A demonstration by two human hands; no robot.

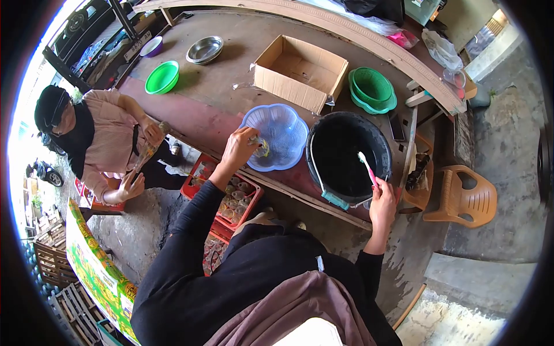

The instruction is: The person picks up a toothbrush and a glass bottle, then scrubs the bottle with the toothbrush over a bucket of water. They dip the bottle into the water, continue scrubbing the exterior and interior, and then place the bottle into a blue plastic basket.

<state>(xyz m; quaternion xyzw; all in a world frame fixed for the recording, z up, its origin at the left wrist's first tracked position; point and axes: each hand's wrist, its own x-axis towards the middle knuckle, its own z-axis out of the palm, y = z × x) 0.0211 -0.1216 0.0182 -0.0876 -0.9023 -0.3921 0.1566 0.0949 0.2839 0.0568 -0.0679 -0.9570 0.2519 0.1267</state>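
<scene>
My left hand [238, 150] is closed on a small clear cup-like piece [263, 148] with a yellowish tint, held over the near left rim of a blue scalloped plastic basin [283, 124]. In my right hand [383, 205] is a pink and white toothbrush [367, 167], its bristle end pointing up over a black bucket [323, 164]. The bucket stands on the table beside the basin, and its inside is too dark to make out. A teal grip [334, 199] hangs on the bucket's handle.
An open cardboard box [297, 89], green basins [372, 92], a bright green bowl [162, 77] and metal bowls [205, 49] stand on the table [231, 75]. Red crates [254, 193] of clear cups are below left. Another person [104, 127] sits left; a brown chair [467, 196] stands right.
</scene>
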